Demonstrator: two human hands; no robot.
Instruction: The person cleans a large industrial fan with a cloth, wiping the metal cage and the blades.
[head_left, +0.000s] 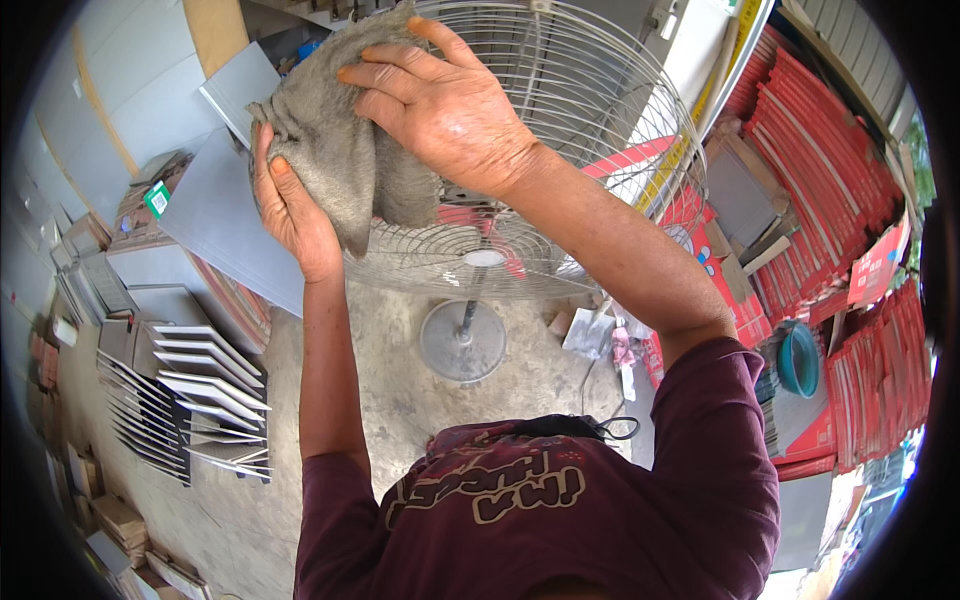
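A grey-brown cloth [335,130] is draped against the left side of a large standing fan's round wire cage [580,80]. My left hand [290,205] holds the cloth's left edge, thumb in front and the other fingers partly behind it. Higher up, my right hand [450,115] grips the cloth from above, fingers bent over its top and thumb hidden. Through the wires show red fan blades [630,157] and a pale round hub plate [484,258]. The fan's round base [462,341] rests on the concrete floor below.
Dark racks of upright tile panels [205,385] stand on the left, beside large grey boards [235,220]. Stacks of red cartons [820,170] line the right, with a teal basin [798,360] among them. A scraper-like metal blade [588,333] and a pink bottle [622,347] lie near the base.
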